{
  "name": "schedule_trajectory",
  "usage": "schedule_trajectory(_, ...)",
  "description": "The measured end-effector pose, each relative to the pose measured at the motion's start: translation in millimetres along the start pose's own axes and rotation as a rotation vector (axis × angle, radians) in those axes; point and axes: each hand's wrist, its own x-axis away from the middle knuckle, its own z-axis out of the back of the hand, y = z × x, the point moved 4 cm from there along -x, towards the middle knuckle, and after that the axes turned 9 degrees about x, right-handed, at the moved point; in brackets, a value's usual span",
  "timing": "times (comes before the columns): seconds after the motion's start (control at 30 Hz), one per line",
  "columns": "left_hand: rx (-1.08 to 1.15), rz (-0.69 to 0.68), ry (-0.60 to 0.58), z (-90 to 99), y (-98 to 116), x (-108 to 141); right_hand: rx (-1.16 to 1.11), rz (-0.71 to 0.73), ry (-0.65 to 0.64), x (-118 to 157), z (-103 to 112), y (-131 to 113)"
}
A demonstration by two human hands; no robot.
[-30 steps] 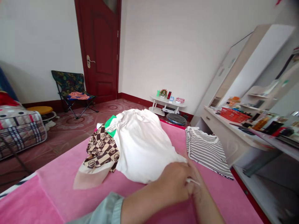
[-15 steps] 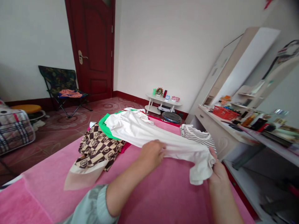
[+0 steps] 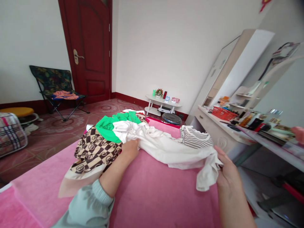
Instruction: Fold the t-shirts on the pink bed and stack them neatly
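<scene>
A long white garment stretches across the pink bed cover. My left hand is closed on its near edge, toward the left end. At the other end, my right hand grips the white cloth, part of which hangs down beside the fingers. Left of the white garment lie a green garment and a brown-and-cream checked garment. Beyond its right part is a folded black-and-white striped garment.
A dressing table with a red basket and bottles stands at the right. Farther back are a low white table and a round dark object. A camouflage folding chair is at the left.
My left hand has moved left along the white garment. The garment's left end has shifted right, showing more of the green one. The view has also shifted slightly.
</scene>
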Motion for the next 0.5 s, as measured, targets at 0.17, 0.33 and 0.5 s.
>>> schedule_trajectory(0.17, 0.021, 0.075, 0.053, -3.0, -2, -2, 0.435, 0.121, -0.222, 21, -32, 0)
schedule_trajectory(0.33, 0.155, 0.090, 0.223, 3.6, 3, -1, 0.969, 0.254, -0.343, 20, -44, 43)
schedule_trajectory(0.5, 0.474, 0.073, 0.212, -12.0, 0, -9, 1.408, 0.348, -0.498, 42, -67, 63)
